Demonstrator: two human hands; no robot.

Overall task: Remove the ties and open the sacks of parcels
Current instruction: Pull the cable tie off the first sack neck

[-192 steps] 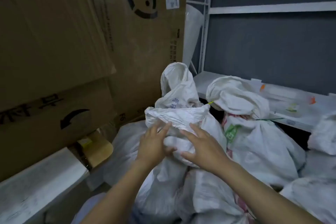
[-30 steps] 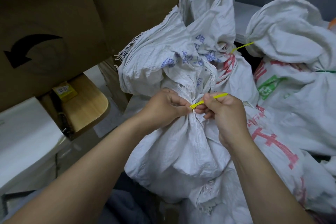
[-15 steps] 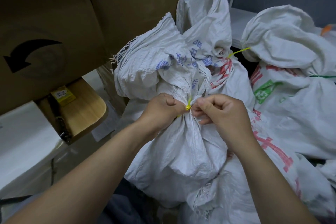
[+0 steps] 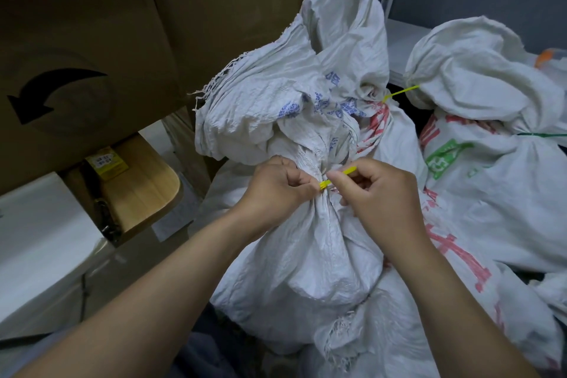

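Pulling yellow zip tie tail back out w/ R hand, L hand pinching lock; sack staying tied.

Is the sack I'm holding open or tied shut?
Tied shut: a yellow tie cinches the sack at its neck; left hand and right hand pinch it.

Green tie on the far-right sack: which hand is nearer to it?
Right. The right hand is below and left of the green tie, pinching the yellow tie on the near sack; the left hand lies farther left, across its neck.
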